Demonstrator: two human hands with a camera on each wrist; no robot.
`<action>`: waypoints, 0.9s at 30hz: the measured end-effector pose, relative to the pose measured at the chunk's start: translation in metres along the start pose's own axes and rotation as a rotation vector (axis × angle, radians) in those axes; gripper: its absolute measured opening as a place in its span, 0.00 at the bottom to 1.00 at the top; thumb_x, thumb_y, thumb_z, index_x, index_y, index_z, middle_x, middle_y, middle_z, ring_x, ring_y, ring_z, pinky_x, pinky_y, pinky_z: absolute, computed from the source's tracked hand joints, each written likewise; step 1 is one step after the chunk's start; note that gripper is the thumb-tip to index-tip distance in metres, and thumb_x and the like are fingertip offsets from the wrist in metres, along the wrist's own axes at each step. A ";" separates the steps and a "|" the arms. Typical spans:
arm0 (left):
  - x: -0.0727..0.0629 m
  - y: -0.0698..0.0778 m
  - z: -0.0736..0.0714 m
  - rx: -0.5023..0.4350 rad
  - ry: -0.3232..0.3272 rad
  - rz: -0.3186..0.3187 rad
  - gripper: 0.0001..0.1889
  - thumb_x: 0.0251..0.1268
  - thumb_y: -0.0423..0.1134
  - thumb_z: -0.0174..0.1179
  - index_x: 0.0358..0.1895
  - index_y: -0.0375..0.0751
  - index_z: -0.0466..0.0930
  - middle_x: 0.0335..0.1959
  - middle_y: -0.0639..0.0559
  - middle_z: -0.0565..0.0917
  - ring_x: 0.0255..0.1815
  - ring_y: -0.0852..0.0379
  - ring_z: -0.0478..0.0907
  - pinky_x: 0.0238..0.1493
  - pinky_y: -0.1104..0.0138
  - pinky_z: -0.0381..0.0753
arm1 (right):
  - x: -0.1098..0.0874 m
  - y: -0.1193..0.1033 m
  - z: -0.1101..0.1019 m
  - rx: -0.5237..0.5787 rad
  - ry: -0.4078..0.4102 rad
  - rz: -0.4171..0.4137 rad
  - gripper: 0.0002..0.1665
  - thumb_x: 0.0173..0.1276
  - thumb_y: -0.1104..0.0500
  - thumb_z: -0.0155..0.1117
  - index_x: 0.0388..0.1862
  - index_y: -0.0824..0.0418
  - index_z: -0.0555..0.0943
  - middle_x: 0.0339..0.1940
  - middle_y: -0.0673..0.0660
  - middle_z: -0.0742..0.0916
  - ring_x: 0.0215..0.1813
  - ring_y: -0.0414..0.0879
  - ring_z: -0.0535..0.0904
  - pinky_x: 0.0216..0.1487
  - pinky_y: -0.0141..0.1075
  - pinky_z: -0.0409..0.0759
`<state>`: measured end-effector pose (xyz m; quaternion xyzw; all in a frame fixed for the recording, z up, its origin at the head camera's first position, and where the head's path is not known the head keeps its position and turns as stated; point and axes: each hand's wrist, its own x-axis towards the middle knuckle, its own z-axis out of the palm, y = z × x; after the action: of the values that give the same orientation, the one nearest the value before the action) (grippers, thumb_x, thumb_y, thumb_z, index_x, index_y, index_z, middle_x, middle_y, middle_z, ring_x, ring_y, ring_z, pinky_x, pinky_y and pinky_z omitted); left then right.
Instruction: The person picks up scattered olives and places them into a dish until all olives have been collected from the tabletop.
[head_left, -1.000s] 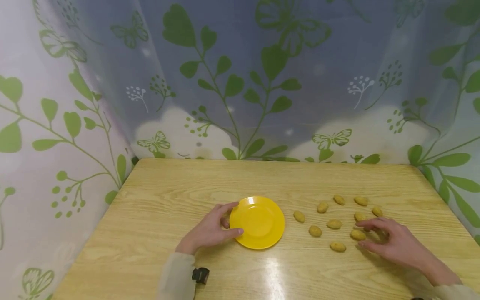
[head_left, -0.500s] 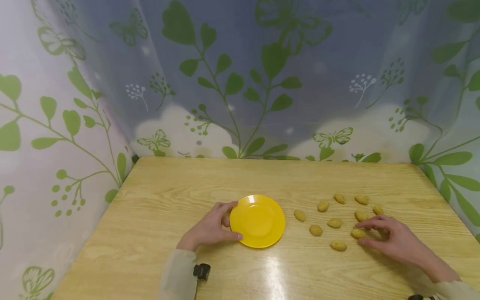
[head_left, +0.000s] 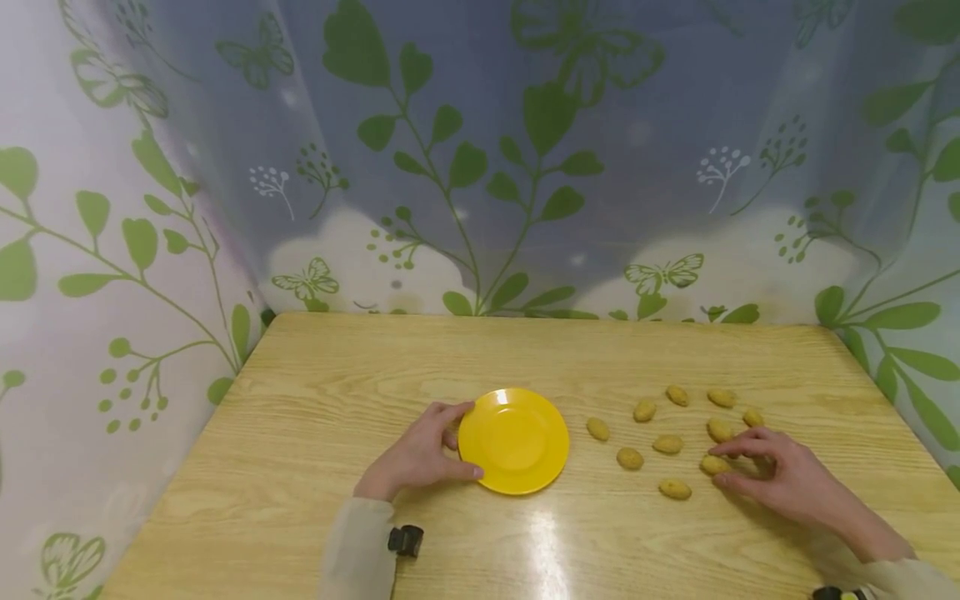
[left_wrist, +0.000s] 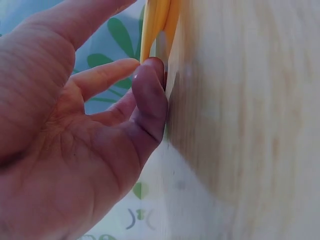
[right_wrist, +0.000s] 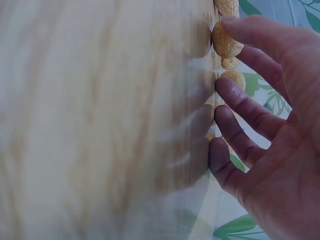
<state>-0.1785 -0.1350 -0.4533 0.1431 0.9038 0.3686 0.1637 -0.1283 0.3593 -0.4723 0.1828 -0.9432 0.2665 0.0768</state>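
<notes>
At the far left, a leaf-patterned cloth [head_left: 172,250] is hanging beside the wooden bench [head_left: 315,375]. The left forearm is reaching up from the near edge in a pale sleeve [head_left: 356,546], with a black wrist device [head_left: 406,541] sitting at the cuff. The left hand [head_left: 416,457] is angling rightward, its fingers gripping the left rim of the yellow plate [head_left: 516,442]: the thumb is lying over the near part of the rim, the index finger is reaching round the far part, and the little finger is bending close to the bench. The plate is lying flat around the middle. To its right, nine tan oval pieces [head_left: 667,444] are lying scattered. Just beyond, the right hand [head_left: 787,475] is coming in from the lower right, palm facing left, with thumb and index finger pinching one more piece, the held oval [head_left: 713,465]; the index fingertip is probably touching its far side, though the piece is hiding that contact. The other fingers are curving loosely, their tips resting at the bench surface.
</notes>
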 end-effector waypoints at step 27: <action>0.000 -0.001 0.000 -0.063 -0.031 0.018 0.48 0.50 0.46 0.80 0.77 0.49 0.67 0.62 0.43 0.71 0.54 0.53 0.76 0.57 0.52 0.77 | -0.005 -0.007 0.000 0.074 0.040 0.064 0.18 0.53 0.61 0.83 0.44 0.51 0.89 0.38 0.40 0.89 0.38 0.24 0.78 0.31 0.29 0.74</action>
<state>-0.1790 -0.1356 -0.4537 0.1515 0.8879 0.3959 0.1788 -0.1216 0.3558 -0.4699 0.1502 -0.9363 0.3073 0.0801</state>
